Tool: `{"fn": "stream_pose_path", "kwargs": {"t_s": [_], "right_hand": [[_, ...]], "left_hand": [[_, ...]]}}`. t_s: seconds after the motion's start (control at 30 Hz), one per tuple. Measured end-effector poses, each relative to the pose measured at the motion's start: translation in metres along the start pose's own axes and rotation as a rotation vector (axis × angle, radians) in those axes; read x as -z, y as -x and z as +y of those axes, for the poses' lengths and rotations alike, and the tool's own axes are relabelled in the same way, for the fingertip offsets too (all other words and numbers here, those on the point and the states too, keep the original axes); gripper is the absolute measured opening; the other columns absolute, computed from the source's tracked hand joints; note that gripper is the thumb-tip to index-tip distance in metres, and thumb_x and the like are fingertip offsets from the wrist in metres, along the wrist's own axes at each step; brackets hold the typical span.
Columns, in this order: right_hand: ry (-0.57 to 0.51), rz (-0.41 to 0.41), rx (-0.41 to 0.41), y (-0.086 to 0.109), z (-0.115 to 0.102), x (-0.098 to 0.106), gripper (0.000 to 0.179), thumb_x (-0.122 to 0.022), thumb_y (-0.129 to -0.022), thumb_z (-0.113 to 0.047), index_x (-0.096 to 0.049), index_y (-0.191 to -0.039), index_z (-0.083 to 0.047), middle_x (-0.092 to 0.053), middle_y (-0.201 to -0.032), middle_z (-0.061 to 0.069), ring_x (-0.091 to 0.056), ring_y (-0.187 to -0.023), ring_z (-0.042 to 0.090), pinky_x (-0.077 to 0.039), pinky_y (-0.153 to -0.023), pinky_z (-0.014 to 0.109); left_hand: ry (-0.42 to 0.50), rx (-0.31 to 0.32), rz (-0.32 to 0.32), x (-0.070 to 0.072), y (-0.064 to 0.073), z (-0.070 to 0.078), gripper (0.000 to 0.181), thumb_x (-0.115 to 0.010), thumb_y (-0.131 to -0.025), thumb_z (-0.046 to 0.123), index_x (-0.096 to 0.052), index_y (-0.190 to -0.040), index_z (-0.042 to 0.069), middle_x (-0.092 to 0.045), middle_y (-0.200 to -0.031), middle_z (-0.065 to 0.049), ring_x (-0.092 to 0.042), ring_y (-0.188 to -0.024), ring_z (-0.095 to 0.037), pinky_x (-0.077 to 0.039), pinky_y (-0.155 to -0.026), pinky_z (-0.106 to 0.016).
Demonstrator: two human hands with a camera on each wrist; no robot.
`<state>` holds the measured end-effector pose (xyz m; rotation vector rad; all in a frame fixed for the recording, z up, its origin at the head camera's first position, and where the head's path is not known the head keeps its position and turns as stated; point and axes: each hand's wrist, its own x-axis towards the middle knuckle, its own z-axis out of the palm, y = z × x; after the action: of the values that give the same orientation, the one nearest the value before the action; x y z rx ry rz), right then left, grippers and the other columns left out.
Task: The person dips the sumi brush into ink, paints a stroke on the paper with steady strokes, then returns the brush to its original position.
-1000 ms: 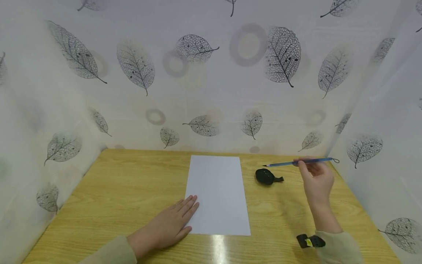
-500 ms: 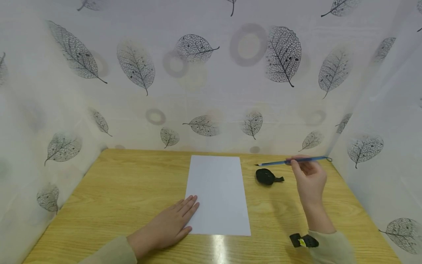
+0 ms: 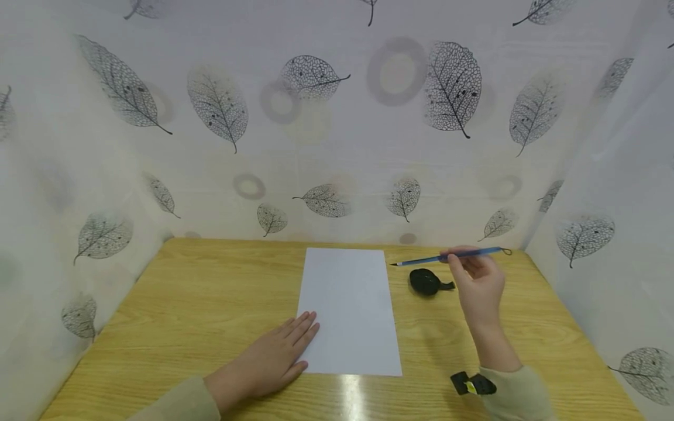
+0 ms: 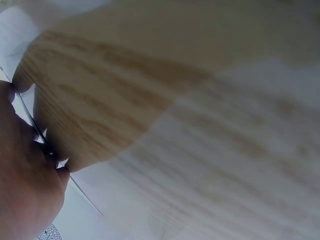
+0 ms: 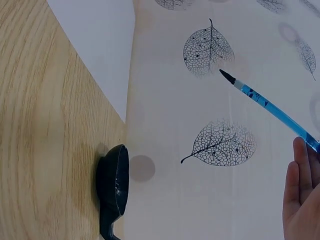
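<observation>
On the worktop [image 3: 210, 292], before the person, the sheet [image 3: 347, 304] lay flat, and no mark could be seen on it. The left hand [image 3: 271, 356] rested on its lower left edge with straight fingers; this grip was spread flat and had hold of nothing, probably because its work was only to press the sheet so that it did not slide. The right hand [image 3: 480, 286] had its grip closed on the brush [image 5: 272, 110], with thumb and fingers pinching it near the middle. The brush was held in the air, a little tilted, with the black tip [image 5: 226, 76] lower and, in the head view, just outside the right edge of the sheet; I suppose it was raised so that the tip touched neither sheet nor worktop. The dish [image 3: 423, 282] stood to the right of the sheet, near but apart, with its handle [image 3: 447, 286] pointing right. This place seemed convenient, since the right hand could reach it without crossing the sheet. Whether the dish contained ink, I could not tell.
</observation>
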<state>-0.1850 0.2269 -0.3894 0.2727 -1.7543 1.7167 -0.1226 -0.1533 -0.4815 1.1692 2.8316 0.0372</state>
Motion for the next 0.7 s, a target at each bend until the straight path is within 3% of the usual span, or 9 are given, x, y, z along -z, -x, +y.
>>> {"fn": "stream_pose_path", "kwargs": {"t_s": [0.3,0.5,0.7], "right_hand": [[-0.041,-0.027,0.002,0.005,0.003,-0.015,0.014,-0.064,-0.095,0.018,-0.073,-0.095,0.007,-0.081,-0.091,-0.007,-0.077,-0.083,0.003,-0.06,-0.08,0.013],[-0.03,-0.034,-0.01,0.007,0.005,-0.025,0.006,-0.065,-0.096,0.015,-0.067,-0.098,0.02,-0.08,-0.09,-0.009,-0.077,-0.082,0.002,-0.059,-0.079,0.013],[-0.065,-0.035,-0.03,0.008,0.007,-0.036,0.005,-0.065,-0.096,0.015,-0.068,-0.098,0.018,-0.08,-0.089,-0.008,-0.076,-0.082,0.002,-0.058,-0.077,0.012]], "left_hand": [[0.002,0.003,0.008,-0.001,-0.001,0.0,0.066,-0.044,-0.112,0.041,-0.033,-0.166,0.004,-0.027,-0.176,-0.016,-0.03,-0.163,-0.03,-0.035,-0.131,-0.045],[0.007,0.007,-0.001,-0.001,-0.001,0.0,0.067,-0.044,-0.112,0.042,-0.032,-0.166,0.005,-0.026,-0.176,-0.015,-0.029,-0.163,-0.03,-0.035,-0.131,-0.045],[-0.008,0.002,0.002,-0.004,-0.001,-0.001,0.067,-0.043,-0.113,0.042,-0.032,-0.167,0.005,-0.026,-0.176,-0.015,-0.029,-0.163,-0.029,-0.035,-0.131,-0.045]]}}
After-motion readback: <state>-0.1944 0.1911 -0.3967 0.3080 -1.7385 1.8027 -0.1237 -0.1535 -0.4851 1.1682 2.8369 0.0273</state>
